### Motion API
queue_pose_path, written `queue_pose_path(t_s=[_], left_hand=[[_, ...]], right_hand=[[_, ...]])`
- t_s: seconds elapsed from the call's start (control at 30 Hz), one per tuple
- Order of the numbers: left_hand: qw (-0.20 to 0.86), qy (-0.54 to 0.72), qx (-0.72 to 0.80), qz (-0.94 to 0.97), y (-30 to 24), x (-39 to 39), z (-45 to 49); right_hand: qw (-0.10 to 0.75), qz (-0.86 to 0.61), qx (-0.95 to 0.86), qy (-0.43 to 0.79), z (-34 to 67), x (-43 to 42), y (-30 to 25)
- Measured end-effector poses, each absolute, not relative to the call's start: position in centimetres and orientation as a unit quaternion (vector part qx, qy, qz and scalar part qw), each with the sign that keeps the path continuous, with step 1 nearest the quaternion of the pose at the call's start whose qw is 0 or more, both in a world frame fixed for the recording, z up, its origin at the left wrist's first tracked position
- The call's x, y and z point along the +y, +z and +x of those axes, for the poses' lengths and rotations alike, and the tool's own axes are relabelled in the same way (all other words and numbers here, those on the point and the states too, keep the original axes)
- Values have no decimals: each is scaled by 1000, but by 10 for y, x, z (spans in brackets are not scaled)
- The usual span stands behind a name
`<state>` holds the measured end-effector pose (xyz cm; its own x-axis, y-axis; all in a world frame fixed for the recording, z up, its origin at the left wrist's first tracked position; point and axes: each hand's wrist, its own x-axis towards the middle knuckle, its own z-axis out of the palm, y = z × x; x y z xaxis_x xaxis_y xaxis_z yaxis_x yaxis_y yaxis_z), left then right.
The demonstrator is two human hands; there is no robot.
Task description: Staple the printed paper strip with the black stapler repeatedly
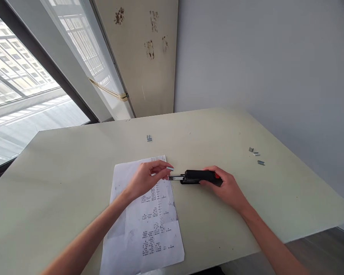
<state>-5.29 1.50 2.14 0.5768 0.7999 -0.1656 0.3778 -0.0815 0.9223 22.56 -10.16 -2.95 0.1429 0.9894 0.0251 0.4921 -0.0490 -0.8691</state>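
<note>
A black stapler [199,175] lies on its side of the table with its metal staple tray [176,178] sticking out to the left. My right hand [225,187] is closed around the stapler's right end, beside a small red part. Between the thumb and fingers of my left hand [149,175] is a short strip of staples [170,168], held just above the end of the tray. Beneath my left hand and forearm lies a printed sheet of paper [160,236], creased and covered with small text.
Several pieces of staple strip [260,162] lie at the right of the pale table [60,198]. A few more staple strips [149,138] are near its far edge. Behind stand a grey wall [263,57] and a stained panel [149,76]; a window [17,68] is at the left.
</note>
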Motion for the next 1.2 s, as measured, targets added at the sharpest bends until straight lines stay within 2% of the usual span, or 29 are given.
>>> queue_pose_path(t_s=[0.13, 0.23, 0.37, 0.57, 0.7, 0.87, 0.93, 1.2], left_hand=[[669, 213, 376, 605, 14, 13, -54], [718, 202, 381, 547, 17, 11, -53], [746, 170, 407, 499, 26, 10, -53], [716, 208, 456, 486, 22, 12, -50], [610, 204, 461, 611, 17, 10, -49], [326, 261, 362, 834, 8, 0, -51], [255, 279, 299, 876, 2, -3, -52], [148, 260, 225, 927, -6, -1, -55]], right_hand=[[382, -652, -577, 310, 226, -101, -30], [382, -650, -580, 308, 227, -102, -30], [383, -652, -577, 310, 227, -102, -30], [380, -653, -577, 310, 226, -102, -31], [380, -652, -579, 308, 227, -101, -32], [376, -657, -574, 312, 227, -102, -31], [378, -655, -575, 313, 227, -102, -31], [380, -649, -579, 315, 227, -101, -30]])
